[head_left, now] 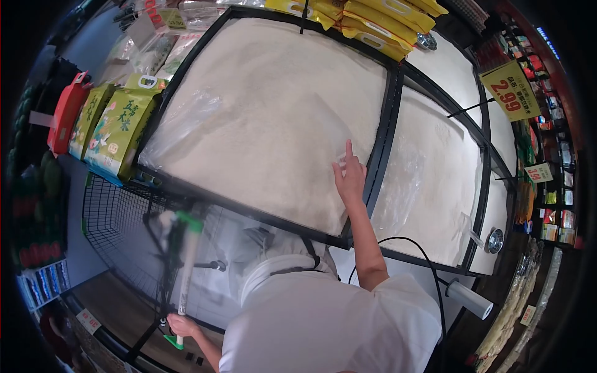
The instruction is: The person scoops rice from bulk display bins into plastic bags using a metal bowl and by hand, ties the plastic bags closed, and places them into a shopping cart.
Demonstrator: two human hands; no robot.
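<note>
Indoors, shop rice bin [387, 105], right fingers [349, 148] half-spread, empty, left fingers [178, 324] gripping cart handle [188, 267]

Large square bin with black frame [305, 227], filled nearly to rim with fine pale off-white grain [261, 112]; surface smooth, slightly uneven, faintly shadowed in patches. Bin flat, open side up, ahead of wearer. Black wire-mesh shopping cart [115, 214] upright, near bin's left front corner, green piece at basket corner. Cart's round white push bar [186, 273] with green end fittings, upper end blurred.
</note>
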